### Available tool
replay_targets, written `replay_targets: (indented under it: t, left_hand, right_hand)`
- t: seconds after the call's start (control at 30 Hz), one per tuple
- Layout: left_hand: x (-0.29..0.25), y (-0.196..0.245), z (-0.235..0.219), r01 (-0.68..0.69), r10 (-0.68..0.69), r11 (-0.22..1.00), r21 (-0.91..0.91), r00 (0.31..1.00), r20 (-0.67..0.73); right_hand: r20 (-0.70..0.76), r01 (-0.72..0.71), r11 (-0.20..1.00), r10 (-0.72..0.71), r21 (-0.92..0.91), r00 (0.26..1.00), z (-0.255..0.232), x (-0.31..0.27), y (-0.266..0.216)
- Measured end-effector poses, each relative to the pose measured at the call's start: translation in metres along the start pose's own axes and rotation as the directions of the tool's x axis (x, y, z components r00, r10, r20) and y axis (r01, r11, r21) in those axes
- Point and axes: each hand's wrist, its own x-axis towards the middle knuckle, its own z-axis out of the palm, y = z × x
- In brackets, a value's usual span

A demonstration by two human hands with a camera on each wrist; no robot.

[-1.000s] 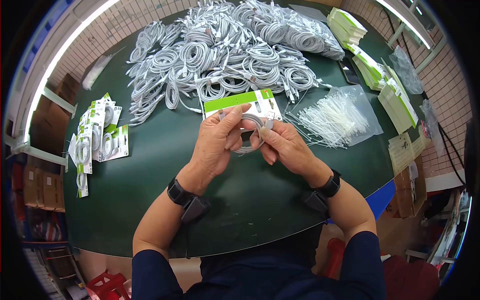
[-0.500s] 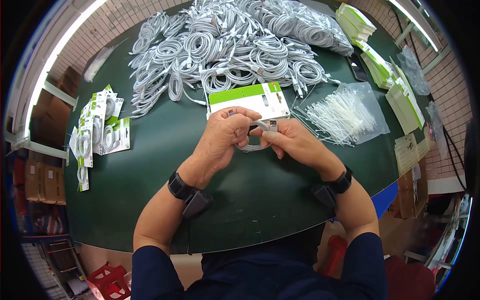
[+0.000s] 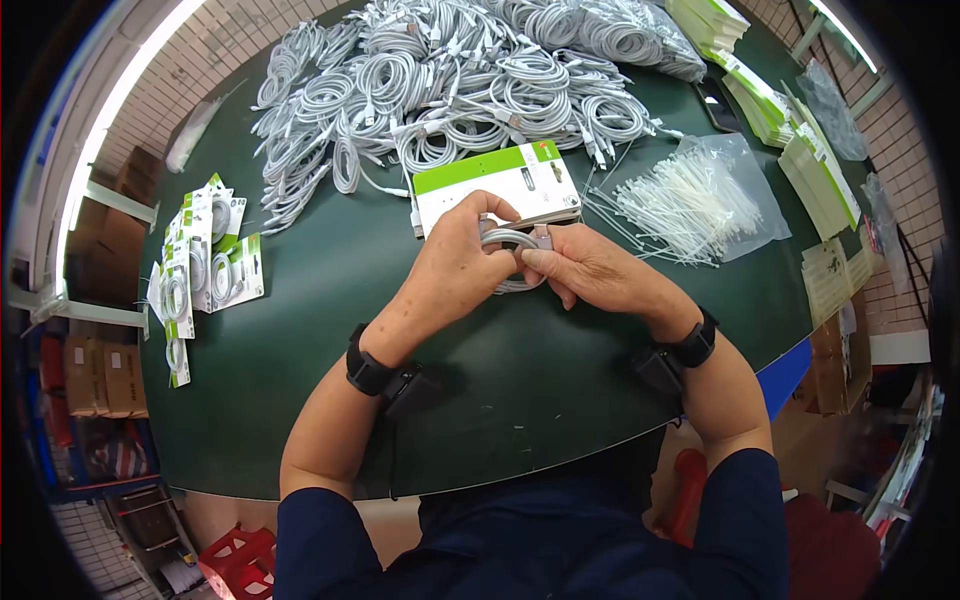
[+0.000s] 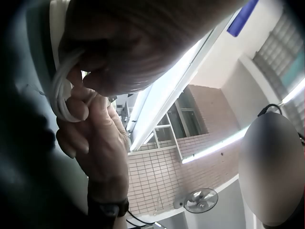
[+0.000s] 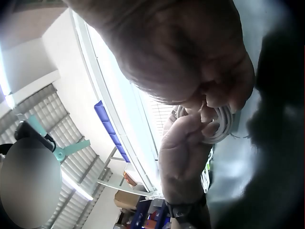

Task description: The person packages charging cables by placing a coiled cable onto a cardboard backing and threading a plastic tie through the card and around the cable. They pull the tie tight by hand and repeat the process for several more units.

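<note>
Both hands hold one coiled light grey cable (image 3: 512, 238) above the table, just in front of a white and green card stack (image 3: 497, 184). The left hand (image 3: 452, 262) has its thumb and fingers curled round the coil's left side. On the other side, the right hand (image 3: 606, 270) pinches the coil near a plug (image 3: 543, 236). In the left wrist view the cable loop (image 4: 61, 90) shows between the fingers of both hands; in the right wrist view the coil (image 5: 224, 125) passes behind the fingertips.
A large heap of coiled cables (image 3: 400, 90) covers the table's back. White zip ties (image 3: 690, 200) lie on a plastic bag at the right, with a phone (image 3: 718, 104) and card stacks (image 3: 815, 175) beyond. Carded cables (image 3: 197, 262) lie at the left.
The left hand's index finger now arches over the coil, and the left plug seen between its fingers earlier is no longer plainly visible. The head view has shifted slightly.
</note>
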Motion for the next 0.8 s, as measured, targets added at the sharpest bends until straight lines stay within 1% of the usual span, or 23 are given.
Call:
replay_targets:
  t: [0.1,0.13,0.2,0.23,0.3,0.33,0.43,0.53,0.63,0.67,0.77,0.8]
  left_hand:
    - [-0.001,0.001,0.000,-0.032,0.036,0.989,0.145,0.999,-0.021]
    - [0.000,-0.001,0.001,-0.058,0.065,0.973,0.224,0.998,-0.026]
    - [0.001,-0.010,0.004,-0.104,0.124,0.919,0.379,0.992,-0.029]
    - [0.001,-0.013,0.006,-0.131,0.151,0.904,0.407,0.988,-0.017]
    - [-0.001,-0.017,0.010,-0.188,0.208,0.866,0.464,0.978,0.008]
    - [-0.003,-0.015,0.013,-0.193,0.215,0.858,0.475,0.977,0.009]
    - [0.000,-0.017,0.011,-0.237,0.255,0.887,0.397,0.967,0.007]
    - [-0.002,-0.008,0.013,-0.218,0.260,0.894,0.391,0.964,-0.058]
    - [-0.003,-0.009,0.016,-0.361,0.452,0.787,0.500,0.889,-0.069]
    - [-0.004,-0.009,0.013,-0.355,0.435,0.782,0.512,0.899,-0.041]
    - [-0.010,0.010,0.014,-0.308,0.400,0.848,0.432,0.906,-0.140]
    - [-0.007,0.013,0.014,-0.426,0.579,0.736,0.527,0.800,-0.161]
  right_hand:
    - [0.008,0.024,0.999,-0.024,-0.035,1.000,-0.001,0.000,-0.006]
    - [0.022,0.004,0.999,-0.003,-0.039,1.000,-0.002,0.000,-0.004]
    - [0.035,-0.021,0.993,0.025,-0.116,0.999,-0.004,-0.004,-0.011]
    - [0.043,-0.031,0.987,0.038,-0.156,0.998,-0.005,-0.004,-0.014]
    - [0.029,-0.033,0.952,0.044,-0.304,0.999,-0.002,-0.006,-0.015]
    - [0.019,-0.034,0.927,0.044,-0.375,0.999,-0.002,-0.008,-0.016]
    - [0.000,-0.020,0.935,0.021,-0.354,1.000,-0.001,-0.007,-0.013]
    - [-0.065,0.043,0.939,-0.069,-0.340,0.995,0.000,-0.008,-0.015]
    - [-0.098,0.087,0.926,-0.131,-0.368,0.987,0.003,-0.010,-0.013]
    - [-0.111,0.110,0.937,-0.155,-0.331,0.982,0.003,-0.010,-0.014]
    - [-0.122,0.096,0.978,-0.119,-0.184,0.985,0.000,-0.012,-0.019]
    - [-0.139,0.099,0.989,-0.114,-0.110,0.984,-0.003,-0.013,-0.020]
